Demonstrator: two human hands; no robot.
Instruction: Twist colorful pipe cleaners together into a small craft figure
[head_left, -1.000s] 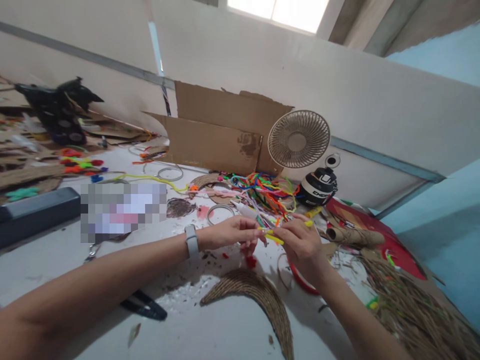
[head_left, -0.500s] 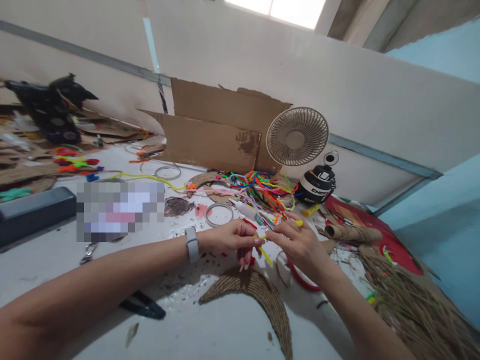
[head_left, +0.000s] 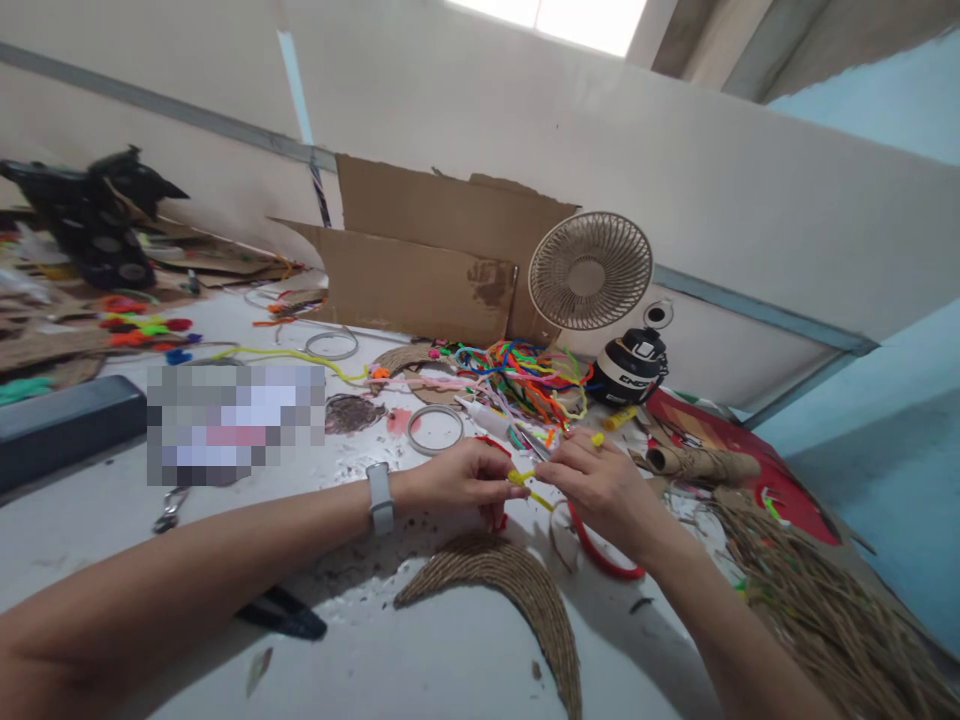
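My left hand [head_left: 465, 482], with a grey watch on its wrist, pinches a short yellow pipe cleaner [head_left: 519, 478] between thumb and finger. Fuzzy red material [head_left: 501, 522] shows below its fingers, partly hidden by them. Close on the right, my right hand [head_left: 604, 490] is closed at the other side of the yellow pipe cleaner, its fingertips nearly meeting the left ones. A yellow tuft [head_left: 597, 440] pokes out above the right knuckles. Metal blades [head_left: 532, 443] show just behind the right fingers; whether that hand holds them I cannot tell. Below lies a twine-covered crescent [head_left: 495, 575].
A red ring [head_left: 600, 550] lies under my right wrist. Behind the hands are a metal ring [head_left: 435, 430], a white glue tube [head_left: 484, 415] and tangled coloured pipe cleaners [head_left: 517, 375]. A fan [head_left: 589, 275], a black jar [head_left: 630, 370] and twine strands [head_left: 817, 610] stand or lie around.
The loose end of the yellow pipe cleaner has swung from pointing down to pointing more to the right. My left fingers have curled in a little; both hands stay in nearly the same place.
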